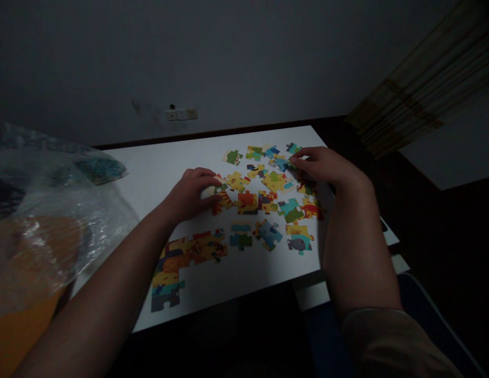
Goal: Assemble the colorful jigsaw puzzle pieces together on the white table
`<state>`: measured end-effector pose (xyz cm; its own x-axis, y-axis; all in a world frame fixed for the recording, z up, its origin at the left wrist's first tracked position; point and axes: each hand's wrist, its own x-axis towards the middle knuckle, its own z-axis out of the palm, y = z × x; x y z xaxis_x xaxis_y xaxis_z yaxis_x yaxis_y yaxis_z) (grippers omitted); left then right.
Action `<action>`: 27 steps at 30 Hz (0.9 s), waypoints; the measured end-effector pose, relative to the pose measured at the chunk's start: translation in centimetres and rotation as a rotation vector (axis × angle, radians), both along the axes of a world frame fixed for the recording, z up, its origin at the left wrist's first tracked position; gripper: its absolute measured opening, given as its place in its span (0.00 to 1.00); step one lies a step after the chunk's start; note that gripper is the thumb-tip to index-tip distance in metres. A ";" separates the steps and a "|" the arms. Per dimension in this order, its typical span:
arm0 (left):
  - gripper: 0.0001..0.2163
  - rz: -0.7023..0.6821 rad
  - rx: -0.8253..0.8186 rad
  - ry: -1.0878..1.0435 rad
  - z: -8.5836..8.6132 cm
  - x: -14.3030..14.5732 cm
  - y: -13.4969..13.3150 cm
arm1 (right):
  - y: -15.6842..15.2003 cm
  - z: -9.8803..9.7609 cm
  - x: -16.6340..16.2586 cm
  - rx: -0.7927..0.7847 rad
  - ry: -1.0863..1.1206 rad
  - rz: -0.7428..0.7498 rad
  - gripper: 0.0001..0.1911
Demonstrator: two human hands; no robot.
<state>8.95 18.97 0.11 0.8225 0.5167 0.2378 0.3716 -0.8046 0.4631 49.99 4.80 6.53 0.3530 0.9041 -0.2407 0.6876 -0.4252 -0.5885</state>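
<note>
I'm in a dim room of a home: a white counter (161,168) strewn with children's puzzle pieces (268,202) stands against a plain grey wall (244,58) with wall sockets (181,114), and a curtain (421,89) hangs far right.

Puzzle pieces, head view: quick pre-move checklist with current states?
1. Left hand on a loose piece: ok, fingertips touch it.
2. Right hand on the far pieces: ok, fingertips rest there.
3. Grip closed on either piece: cannot tell.
4. Joined section lies flat on the table: ok.
5. Loose pieces face up: ok.
6. Light good enough to read the prints: not ok, dim.
</note>
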 end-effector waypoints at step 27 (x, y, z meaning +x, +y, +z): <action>0.11 0.069 -0.032 -0.072 0.2 0.2 -0.2 | 0.1 1.2 -1.6 -0.042 0.045 0.023 0.20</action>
